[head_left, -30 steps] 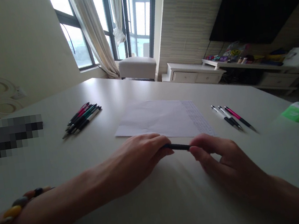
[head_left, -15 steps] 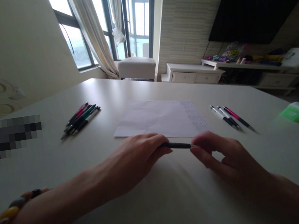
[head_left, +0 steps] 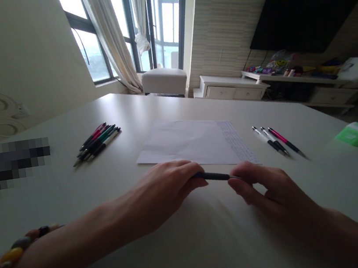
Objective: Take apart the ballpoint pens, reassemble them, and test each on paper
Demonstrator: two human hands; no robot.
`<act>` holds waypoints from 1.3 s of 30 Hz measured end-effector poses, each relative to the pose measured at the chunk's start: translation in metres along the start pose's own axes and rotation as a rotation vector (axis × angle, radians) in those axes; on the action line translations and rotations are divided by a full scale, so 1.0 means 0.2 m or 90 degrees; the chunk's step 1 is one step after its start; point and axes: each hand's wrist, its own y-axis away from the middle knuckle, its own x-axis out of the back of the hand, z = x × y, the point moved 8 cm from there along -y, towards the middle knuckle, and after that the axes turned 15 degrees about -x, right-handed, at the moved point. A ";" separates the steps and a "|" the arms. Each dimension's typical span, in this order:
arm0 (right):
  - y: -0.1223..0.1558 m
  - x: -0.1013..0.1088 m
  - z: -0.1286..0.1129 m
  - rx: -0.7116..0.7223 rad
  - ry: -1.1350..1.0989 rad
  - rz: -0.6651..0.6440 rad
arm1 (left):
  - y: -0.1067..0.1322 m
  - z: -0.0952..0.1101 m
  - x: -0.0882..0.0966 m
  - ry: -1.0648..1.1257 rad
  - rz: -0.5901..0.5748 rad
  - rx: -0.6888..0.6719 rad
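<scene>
Both hands were closed on a black pen (head_left: 214, 176), which was held roughly level and crosswise, just short of the near edge of a sheet of white paper (head_left: 183, 144). One end was wrapped by the curled fingers of the left hand (head_left: 170, 188), while the other was pinched by the right hand (head_left: 267, 192); it was gripped from both ends, not as if for writing. Whether the pen touched the white table (head_left: 195, 251) could not be told. Room was left on either side of the sheet, with a bunch of pens (head_left: 96, 142) laid to the left and three pens (head_left: 276, 140) to the right, apparently sorted apart. Open tabletop was left in front of the hands, and a green box (head_left: 355, 133) was placed out near the right edge.
</scene>
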 end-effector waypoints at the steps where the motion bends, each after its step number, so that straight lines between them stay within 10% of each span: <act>1: 0.00 -0.01 0.00 0.004 -0.007 -0.013 | 0.00 0.00 0.00 0.000 -0.003 -0.002; 39: -0.01 0.01 0.02 -0.016 -0.027 0.031 | 0.01 -0.01 -0.02 0.023 0.012 -0.018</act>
